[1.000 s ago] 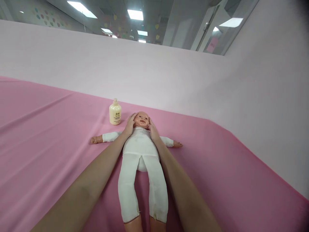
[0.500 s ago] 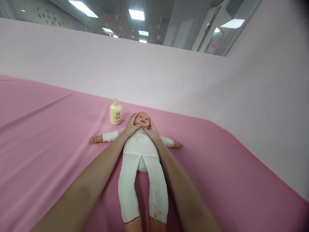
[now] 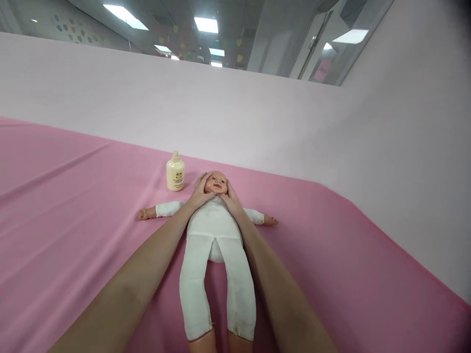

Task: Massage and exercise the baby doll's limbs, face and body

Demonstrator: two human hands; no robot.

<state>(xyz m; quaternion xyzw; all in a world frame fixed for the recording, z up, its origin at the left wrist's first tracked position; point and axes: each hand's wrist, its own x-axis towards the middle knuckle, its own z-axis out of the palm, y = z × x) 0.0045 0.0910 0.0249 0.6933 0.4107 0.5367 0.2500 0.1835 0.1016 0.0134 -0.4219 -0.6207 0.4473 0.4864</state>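
A baby doll (image 3: 215, 220) with a white cloth body lies on its back, arms stretched out to both sides. Its head is cupped between my two hands. My left hand (image 3: 200, 193) curves round the head on the left of the picture, its fingers along the cheek and temple and its thumb at the chin. On the opposite cheek, my right hand (image 3: 231, 200) holds the head the same way, thumb under the chin. Left of the head stands a cream-coloured bottle (image 3: 175, 174) with dark print on its front.
Pink sheeting (image 3: 81, 196) with a few creases covers the surface under the doll. A pale wall (image 3: 221, 113) rises behind and along the right side. Above it, a window or glass panel (image 3: 228, 34) shows ceiling lights.
My thumbs have slid slightly down, from beside the doll's mouth to its chin. Both hands stay on the head, and the doll and bottle keep their places.
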